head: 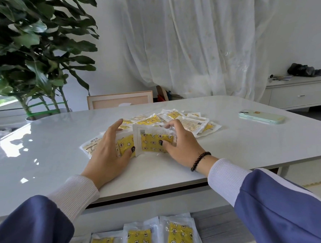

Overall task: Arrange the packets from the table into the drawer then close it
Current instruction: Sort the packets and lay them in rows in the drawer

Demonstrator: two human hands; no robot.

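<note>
Yellow packets [151,142], light, slick, floppy: both hands, left [110,148] and right [180,146], pinch the stack's ends; best squared edgewise on bench [247,144].

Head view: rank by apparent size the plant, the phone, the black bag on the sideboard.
1. Plant, by far the largest.
2. and 3. Phone and black bag look about alike; the bag sits farther from the camera, so I won't rank them.

Packets [176,120] mid table [61,153], phone [261,116] far right, drawer [215,233] below front.
</note>
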